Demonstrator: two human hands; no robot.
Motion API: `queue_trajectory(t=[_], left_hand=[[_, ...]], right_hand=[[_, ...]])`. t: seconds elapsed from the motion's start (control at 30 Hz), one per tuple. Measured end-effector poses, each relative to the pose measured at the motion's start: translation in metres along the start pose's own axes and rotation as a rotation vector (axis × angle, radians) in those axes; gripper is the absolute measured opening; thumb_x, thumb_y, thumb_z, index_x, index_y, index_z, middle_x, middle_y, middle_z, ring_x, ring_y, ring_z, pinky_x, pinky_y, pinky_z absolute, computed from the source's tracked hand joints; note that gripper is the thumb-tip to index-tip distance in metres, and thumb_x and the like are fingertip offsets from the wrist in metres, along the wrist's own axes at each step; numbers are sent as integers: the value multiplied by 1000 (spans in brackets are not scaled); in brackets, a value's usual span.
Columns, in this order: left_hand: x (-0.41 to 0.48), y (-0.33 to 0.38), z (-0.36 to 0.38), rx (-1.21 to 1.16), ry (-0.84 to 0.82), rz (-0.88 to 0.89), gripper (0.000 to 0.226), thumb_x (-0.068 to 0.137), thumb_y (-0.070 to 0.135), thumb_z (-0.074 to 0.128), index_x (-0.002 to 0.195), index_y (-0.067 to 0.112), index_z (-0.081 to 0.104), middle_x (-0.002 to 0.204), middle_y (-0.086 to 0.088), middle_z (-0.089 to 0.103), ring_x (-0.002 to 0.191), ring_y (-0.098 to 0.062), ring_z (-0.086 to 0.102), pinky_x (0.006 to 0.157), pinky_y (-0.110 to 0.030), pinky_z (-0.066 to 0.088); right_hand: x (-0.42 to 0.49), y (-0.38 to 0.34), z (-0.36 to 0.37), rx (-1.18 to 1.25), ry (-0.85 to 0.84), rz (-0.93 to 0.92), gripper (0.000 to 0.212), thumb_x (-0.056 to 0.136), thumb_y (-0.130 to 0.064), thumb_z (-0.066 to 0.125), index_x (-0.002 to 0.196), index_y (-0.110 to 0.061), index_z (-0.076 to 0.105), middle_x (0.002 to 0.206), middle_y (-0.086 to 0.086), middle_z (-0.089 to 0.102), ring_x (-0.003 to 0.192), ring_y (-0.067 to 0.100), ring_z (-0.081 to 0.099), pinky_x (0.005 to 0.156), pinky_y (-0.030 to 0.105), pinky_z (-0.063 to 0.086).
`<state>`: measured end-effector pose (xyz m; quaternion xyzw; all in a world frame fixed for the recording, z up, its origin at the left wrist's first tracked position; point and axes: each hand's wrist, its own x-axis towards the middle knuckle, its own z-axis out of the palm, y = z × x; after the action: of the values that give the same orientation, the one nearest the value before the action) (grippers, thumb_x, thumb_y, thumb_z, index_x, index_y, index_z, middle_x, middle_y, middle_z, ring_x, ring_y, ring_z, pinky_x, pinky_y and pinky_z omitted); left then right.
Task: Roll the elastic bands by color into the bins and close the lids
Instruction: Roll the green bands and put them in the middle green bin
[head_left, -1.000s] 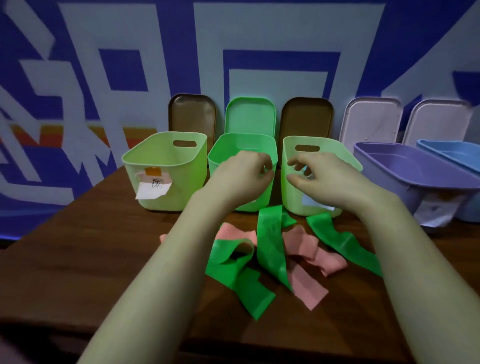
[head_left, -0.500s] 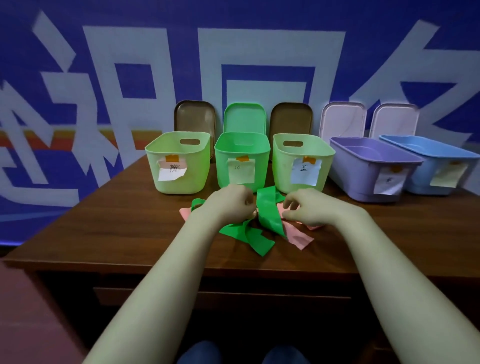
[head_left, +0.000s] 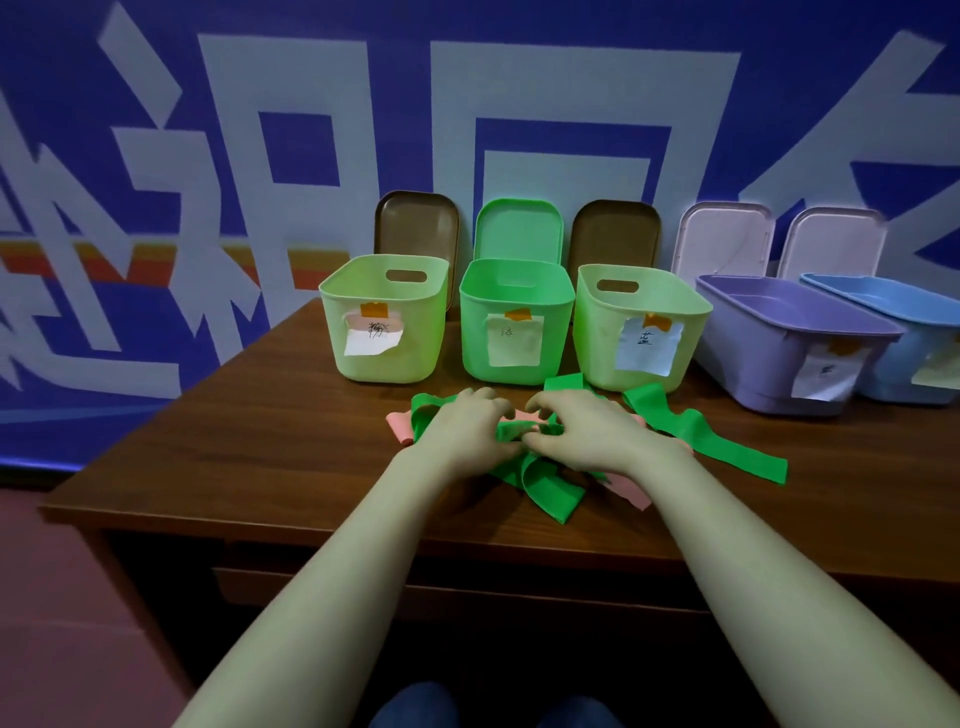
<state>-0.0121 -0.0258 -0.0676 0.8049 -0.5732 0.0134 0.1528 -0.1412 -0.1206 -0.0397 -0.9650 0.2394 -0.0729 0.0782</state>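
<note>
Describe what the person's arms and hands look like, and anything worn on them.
Both forearms are bare as far as the frame shows, with no sleeves in view. The left hand and right hand are ungloved; no watch, bracelet or ring shows. At the bottom edge, dark blue trousers show.

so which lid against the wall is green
The second lid from the left, behind the bright green bin; its neighbours are brown, the two rightmost whitish.

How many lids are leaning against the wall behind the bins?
5, in a row from the left: brown lid, green lid, second brown lid, white lid, second white lid. None looks hidden.
</note>
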Motion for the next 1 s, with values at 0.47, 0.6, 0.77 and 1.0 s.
queue_trajectory(t=[0.47, 0.6, 0.77, 1.0], left_hand=[[4, -8, 8, -225, -11, -39, 24, 92, 24, 56, 106, 10, 70, 108, -7, 67, 94, -20, 62, 85, -39, 53], [7, -4, 1, -470, 128, -61, 25, 92, 34, 58, 101, 13, 67, 98, 2, 66, 86, -10, 60, 69, -20, 50], [15, -2, -9, -545, 314, -78, 35, 85, 36, 68, 110, 13, 60, 104, 5, 55, 96, -11, 57, 78, -19, 44], [19, 6, -17, -534, 336, -23, 45, 84, 14, 60, 129, 14, 50, 121, 1, 50, 105, -8, 48, 90, -21, 43]], right_hand=[[21, 2, 15, -29, 118, -6, 23, 92, -21, 52, 109, -23, 68, 114, -2, 66, 107, 21, 57, 99, 40, 36], [26, 3, 8, 209, 290, 52, 20, 91, -21, 54, 103, -18, 69, 103, -1, 67, 94, 20, 60, 79, 32, 46], [35, 6, -9, 568, 431, 105, 17, 89, -15, 61, 102, -9, 69, 93, 0, 65, 92, 20, 62, 85, 34, 50], [41, 8, -35, 745, 544, 62, 11, 85, -12, 66, 95, -10, 71, 83, -1, 66, 81, 13, 61, 76, 25, 47]])
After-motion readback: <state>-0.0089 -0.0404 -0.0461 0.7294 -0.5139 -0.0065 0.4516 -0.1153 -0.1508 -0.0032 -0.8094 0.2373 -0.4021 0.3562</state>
